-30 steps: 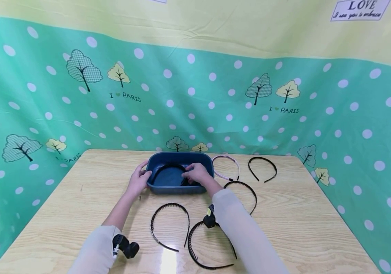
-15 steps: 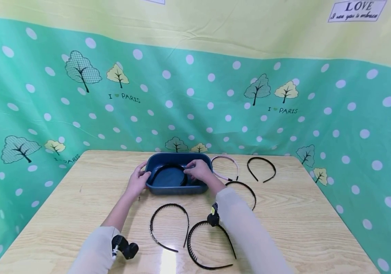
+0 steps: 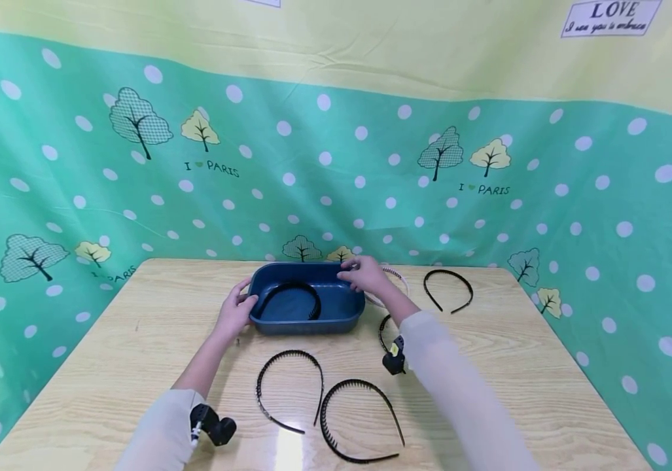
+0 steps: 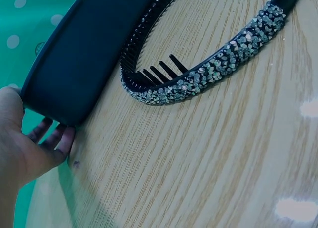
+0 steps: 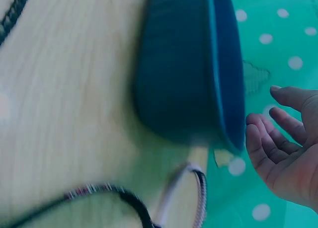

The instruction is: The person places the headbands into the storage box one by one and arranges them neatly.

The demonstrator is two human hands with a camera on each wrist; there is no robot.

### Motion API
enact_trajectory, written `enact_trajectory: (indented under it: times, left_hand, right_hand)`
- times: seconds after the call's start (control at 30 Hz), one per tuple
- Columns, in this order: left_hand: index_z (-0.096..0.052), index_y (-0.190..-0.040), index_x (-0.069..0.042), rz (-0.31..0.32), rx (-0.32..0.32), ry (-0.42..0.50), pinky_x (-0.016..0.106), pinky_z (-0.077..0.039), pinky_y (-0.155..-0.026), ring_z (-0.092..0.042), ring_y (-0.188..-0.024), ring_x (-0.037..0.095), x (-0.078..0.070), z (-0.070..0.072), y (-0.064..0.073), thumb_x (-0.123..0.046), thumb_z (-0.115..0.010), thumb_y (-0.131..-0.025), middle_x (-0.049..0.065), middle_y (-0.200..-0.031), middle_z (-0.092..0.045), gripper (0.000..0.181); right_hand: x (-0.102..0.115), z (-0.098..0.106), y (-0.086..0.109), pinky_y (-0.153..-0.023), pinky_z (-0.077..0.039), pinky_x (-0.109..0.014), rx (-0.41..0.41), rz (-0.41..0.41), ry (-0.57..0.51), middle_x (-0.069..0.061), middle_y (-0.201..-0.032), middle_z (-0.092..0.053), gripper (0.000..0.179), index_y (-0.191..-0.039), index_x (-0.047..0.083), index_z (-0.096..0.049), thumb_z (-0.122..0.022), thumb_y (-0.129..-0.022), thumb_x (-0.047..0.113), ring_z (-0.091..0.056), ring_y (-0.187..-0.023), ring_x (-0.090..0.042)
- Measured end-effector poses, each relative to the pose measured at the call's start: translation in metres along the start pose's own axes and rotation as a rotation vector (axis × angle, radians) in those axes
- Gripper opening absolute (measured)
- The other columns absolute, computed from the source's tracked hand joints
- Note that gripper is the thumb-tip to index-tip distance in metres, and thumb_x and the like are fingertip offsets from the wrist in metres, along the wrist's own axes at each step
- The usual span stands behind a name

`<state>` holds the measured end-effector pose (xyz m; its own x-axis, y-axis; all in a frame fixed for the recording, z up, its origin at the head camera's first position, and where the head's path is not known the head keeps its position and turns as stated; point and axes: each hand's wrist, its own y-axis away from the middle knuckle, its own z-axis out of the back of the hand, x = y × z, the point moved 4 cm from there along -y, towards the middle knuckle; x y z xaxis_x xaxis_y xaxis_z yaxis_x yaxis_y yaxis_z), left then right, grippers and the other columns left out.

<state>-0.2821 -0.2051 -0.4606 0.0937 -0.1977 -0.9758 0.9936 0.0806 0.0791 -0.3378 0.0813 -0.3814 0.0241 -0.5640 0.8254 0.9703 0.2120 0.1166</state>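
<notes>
My left hand (image 3: 235,312) grips the left end of the dark blue bin (image 3: 306,328), thumb and bent fingers about its end wall. My right hand (image 3: 366,275) is at the bin's far right corner, fingers loosely bent and parted, thumb standing away from them, holding nothing; whether any fingertip grazes the rim I cannot tell.

The bin stands upright on the pale, grained wooden table (image 3: 153,340), a rounded oblong with smooth, plastic-looking walls. Inside, towards its left, lies one arched black headband (image 3: 317,305). In front of the bin are a toothed left headband (image 3: 259,386) and, just beside it, a toothed right headband (image 3: 322,418). At my left wrist I see a stone-crusted band (image 4: 213,69) close up (rough, glittering chips outside, slim comb teeth inside). A thin black far headband (image 3: 447,271) lies well to the right of the bin.

My right hand and forearm hide much of the pink headband (image 3: 397,273), and my sleeve (image 3: 447,366) covers part of the dark middle headband (image 3: 382,330). The right wrist view blurs that one's speckled patch, and cuts off both bands at its lower edge.
</notes>
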Motion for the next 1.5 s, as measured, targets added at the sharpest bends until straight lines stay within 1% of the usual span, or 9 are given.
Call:
enact_trajectory:
  times: [0.2,0.37,0.47,0.63,0.97,1.03,1.17,1.27,1.5]
  left_hand:
    - [-0.022,-0.149,-0.019,0.009,-0.004,0.003,0.028,-0.054,-0.069,-0.052,-0.112,0.04,0.002,0.003,0.001,-0.02,-0.041,-0.1,0.027,-0.138,-0.038,0.053]
    - [-0.023,-0.149,-0.02,0.014,-0.008,-0.007,0.028,-0.053,-0.067,-0.054,-0.108,0.038,0.003,0.003,0.002,-0.021,-0.041,-0.1,0.026,-0.137,-0.04,0.053]
    - [-0.023,-0.149,-0.02,0.014,-0.01,-0.013,0.028,-0.053,-0.066,-0.055,-0.105,0.037,0.004,0.003,0.002,-0.02,-0.042,-0.099,0.026,-0.136,-0.041,0.053]
    - [-0.024,-0.149,-0.02,0.02,-0.014,-0.023,0.028,-0.053,-0.065,-0.056,-0.104,0.036,0.005,0.003,0.002,-0.02,-0.042,-0.099,0.026,-0.135,-0.042,0.053]
    - [-0.026,-0.148,-0.02,0.025,-0.027,-0.005,0.026,-0.053,-0.063,-0.058,-0.098,0.032,0.004,0.0,0.002,-0.018,-0.043,-0.099,0.025,-0.132,-0.044,0.052]
    - [-0.026,-0.148,-0.02,0.024,-0.028,0.001,0.025,-0.053,-0.063,-0.058,-0.097,0.032,0.003,0.0,0.002,-0.018,-0.043,-0.099,0.025,-0.132,-0.044,0.052]
    - [-0.025,-0.149,-0.019,0.018,-0.021,-0.001,0.026,-0.053,-0.064,-0.058,-0.098,0.033,0.002,-0.001,0.002,-0.019,-0.043,-0.099,0.026,-0.133,-0.042,0.053]
    - [-0.025,-0.149,-0.019,0.011,-0.019,-0.008,0.026,-0.053,-0.064,-0.058,-0.1,0.034,0.002,-0.001,0.002,-0.019,-0.043,-0.099,0.026,-0.134,-0.042,0.054]
    - [-0.028,-0.148,-0.018,-0.004,-0.034,-0.003,0.026,-0.052,-0.062,-0.058,-0.097,0.032,0.001,0.0,-0.001,-0.018,-0.043,-0.098,0.026,-0.132,-0.045,0.052]
  right_hand:
    - [-0.007,0.035,-0.003,-0.062,-0.053,-0.027,-0.033,0.015,0.039,-0.019,-0.106,-0.063,0.04,-0.124,0.004,-0.057,-0.063,-0.09,0.025,-0.062,-0.075,-0.021]
    - [-0.016,0.066,-0.002,-0.061,-0.052,-0.025,-0.079,-0.006,0.02,-0.019,-0.106,-0.06,0.04,-0.125,0.004,-0.055,-0.062,-0.09,0.023,-0.059,-0.071,-0.015]
    - [-0.023,0.083,0.001,-0.066,-0.053,-0.027,-0.104,-0.024,0.023,-0.02,-0.111,-0.059,0.042,-0.128,0.005,-0.053,-0.061,-0.091,0.023,-0.06,-0.078,-0.02]
    - [-0.036,0.11,0.01,-0.082,-0.053,-0.038,-0.14,-0.052,0.032,-0.02,-0.12,-0.055,0.045,-0.131,0.006,-0.05,-0.058,-0.093,0.026,-0.059,-0.097,-0.03]
    - [-0.08,0.163,0.022,-0.092,-0.048,-0.044,-0.283,-0.135,0.017,-0.023,-0.132,-0.047,0.051,-0.135,0.005,-0.046,-0.056,-0.093,0.032,-0.052,-0.11,-0.035]
    - [-0.089,0.17,0.028,-0.095,-0.046,-0.047,-0.296,-0.144,0.023,-0.024,-0.134,-0.045,0.053,-0.136,0.004,-0.045,-0.055,-0.093,0.034,-0.05,-0.114,-0.037]
    - [-0.105,0.181,0.039,-0.097,-0.042,-0.051,-0.294,-0.146,0.101,-0.026,-0.136,-0.042,0.056,-0.137,0.004,-0.043,-0.052,-0.094,0.039,-0.045,-0.119,-0.041]
    - [-0.115,0.185,0.046,-0.095,-0.041,-0.053,-0.296,-0.138,0.158,-0.027,-0.135,-0.043,0.055,-0.136,0.002,-0.044,-0.051,-0.095,0.038,-0.043,-0.12,-0.043]
    - [-0.136,0.189,0.053,-0.087,-0.045,-0.05,-0.279,-0.127,0.211,-0.03,-0.128,-0.047,0.051,-0.133,-0.002,-0.046,-0.051,-0.095,0.032,-0.047,-0.114,-0.043]
